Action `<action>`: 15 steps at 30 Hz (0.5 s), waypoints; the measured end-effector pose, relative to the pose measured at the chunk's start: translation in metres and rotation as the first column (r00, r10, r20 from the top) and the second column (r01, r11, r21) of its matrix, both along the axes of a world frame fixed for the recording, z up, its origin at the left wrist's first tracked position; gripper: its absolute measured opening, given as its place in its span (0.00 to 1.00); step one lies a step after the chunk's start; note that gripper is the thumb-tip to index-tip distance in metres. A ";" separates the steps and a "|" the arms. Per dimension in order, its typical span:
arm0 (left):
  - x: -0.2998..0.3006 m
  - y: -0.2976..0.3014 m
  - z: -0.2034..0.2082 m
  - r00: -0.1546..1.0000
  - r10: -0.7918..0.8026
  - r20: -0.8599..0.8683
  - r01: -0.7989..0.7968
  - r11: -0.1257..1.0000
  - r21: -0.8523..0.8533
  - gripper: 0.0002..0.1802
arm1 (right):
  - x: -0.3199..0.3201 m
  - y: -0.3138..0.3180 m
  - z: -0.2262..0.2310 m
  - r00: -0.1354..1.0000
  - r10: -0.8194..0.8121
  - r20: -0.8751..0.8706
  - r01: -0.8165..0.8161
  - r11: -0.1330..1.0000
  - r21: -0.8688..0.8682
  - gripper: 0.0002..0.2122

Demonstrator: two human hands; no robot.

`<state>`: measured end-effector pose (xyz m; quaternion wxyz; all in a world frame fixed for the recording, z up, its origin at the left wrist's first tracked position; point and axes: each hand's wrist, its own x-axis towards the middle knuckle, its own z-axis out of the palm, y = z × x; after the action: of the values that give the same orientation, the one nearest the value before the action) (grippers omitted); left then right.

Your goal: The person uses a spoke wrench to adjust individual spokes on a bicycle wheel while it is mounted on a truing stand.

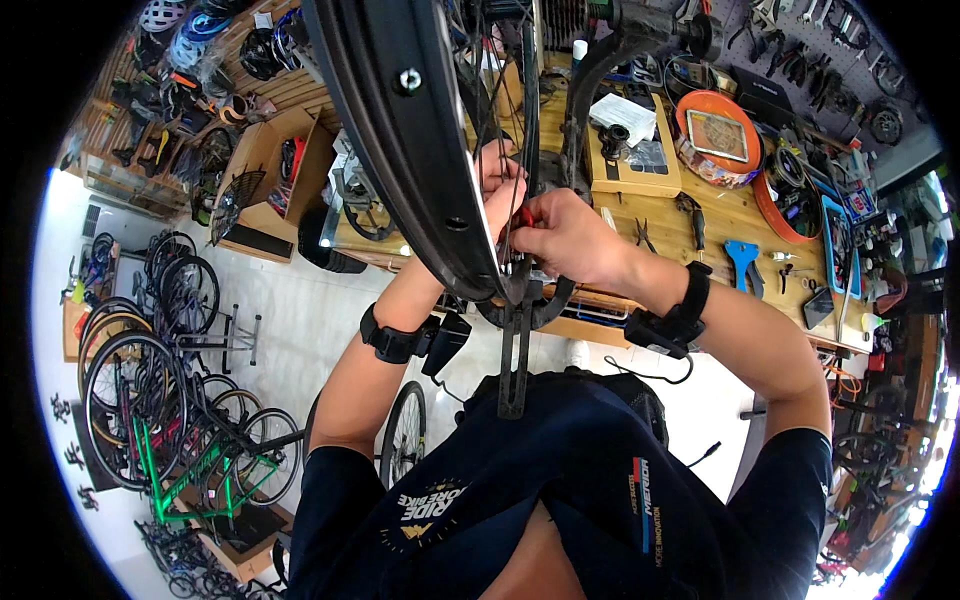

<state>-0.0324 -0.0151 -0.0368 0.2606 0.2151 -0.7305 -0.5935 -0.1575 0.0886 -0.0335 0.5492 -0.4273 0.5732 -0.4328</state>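
A black bicycle wheel rim (378, 135) without a tire stands upright in a dark truing stand (575, 110), its spokes (517, 110) running up toward the hub. My right hand (580, 240) is closed at the low end of the spokes, pinching a small red spoke wrench (525, 214) that mostly hides in the fingers. Beyond the rim, my left hand (498, 185) has its fingers curled in among the spokes, close to my right fingertips. Rim and spokes cover part of it, so what it grips is unclear.
On the wooden workbench (625, 210) lie pliers (645, 235), a blue tool (742, 262), a cardboard box (660, 165) and an orange round container (715, 105). An open carton (265, 180) stands to the left. Several bicycles, one with a green frame (150, 470), fill the left floor.
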 end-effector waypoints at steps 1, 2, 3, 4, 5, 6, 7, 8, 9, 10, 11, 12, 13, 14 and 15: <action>0.000 -0.001 -0.001 1.000 -0.004 -0.022 0.004 1.000 0.000 0.23 | 0.001 -0.002 -0.004 0.999 0.000 0.047 -0.001 1.000 0.013 0.07; 0.001 -0.001 -0.001 1.000 -0.008 -0.016 0.007 1.000 -0.013 0.23 | 0.001 -0.004 -0.006 0.996 -0.001 0.093 -0.002 1.000 0.025 0.07; 0.002 -0.001 0.000 1.000 -0.011 -0.010 0.011 1.000 -0.026 0.23 | -0.003 -0.004 -0.004 0.993 0.066 0.097 -0.068 0.998 0.014 0.06; 0.003 -0.002 0.000 1.000 -0.012 -0.005 0.012 0.999 -0.039 0.23 | -0.008 -0.003 0.003 0.986 0.134 0.100 -0.135 0.991 0.003 0.06; 0.005 -0.002 0.000 1.000 -0.014 -0.007 0.014 1.000 -0.026 0.23 | -0.011 -0.002 0.007 0.974 0.202 0.103 -0.202 0.979 -0.008 0.07; 0.006 -0.003 0.000 1.000 -0.017 -0.008 0.016 1.000 -0.013 0.23 | -0.011 -0.002 0.007 0.967 0.208 0.150 -0.207 0.978 -0.022 0.07; 0.005 -0.004 0.001 1.000 -0.025 -0.014 0.025 1.000 -0.004 0.24 | -0.011 -0.001 0.007 0.959 0.210 0.191 -0.206 0.978 -0.039 0.08; 0.004 -0.004 0.002 0.999 -0.027 -0.027 0.027 0.999 0.031 0.24 | -0.012 -0.001 0.007 0.949 0.212 0.232 -0.204 0.977 -0.057 0.09; 0.004 -0.003 0.001 0.999 -0.028 -0.039 0.031 0.997 0.066 0.25 | -0.016 -0.002 0.005 0.926 0.226 0.303 -0.225 0.974 -0.039 0.10; 0.005 -0.003 0.001 0.998 -0.022 -0.051 0.027 0.995 0.099 0.25 | -0.019 -0.006 0.002 0.894 0.245 0.374 -0.254 0.967 -0.026 0.11; 0.006 -0.005 -0.003 0.998 -0.021 -0.062 0.026 0.997 0.069 0.25 | -0.023 -0.008 0.002 0.858 0.261 0.442 -0.285 0.959 -0.014 0.12; 0.005 -0.008 -0.010 0.997 -0.021 -0.074 0.024 0.999 0.038 0.26 | -0.025 -0.008 0.003 0.846 0.254 0.469 -0.291 0.957 0.007 0.11; 0.004 -0.009 -0.012 0.996 -0.027 -0.087 0.028 1.000 0.009 0.26 | -0.026 -0.006 0.002 0.860 0.161 0.484 -0.207 0.977 0.044 0.11; 0.005 -0.010 -0.008 0.997 -0.067 -0.044 0.067 0.998 -0.010 0.27 | -0.027 -0.004 -0.001 0.866 0.066 0.496 -0.122 0.989 0.081 0.11; 0.003 -0.009 -0.006 0.995 -0.083 -0.051 0.083 0.997 -0.003 0.27 | -0.031 -0.003 -0.002 0.862 -0.029 0.505 -0.036 0.992 0.119 0.11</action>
<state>-0.0293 -0.0237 -0.0431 0.2544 0.1693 -0.7322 -0.6087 -0.1884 0.0857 -0.0354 0.7066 -0.2646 0.4343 -0.4921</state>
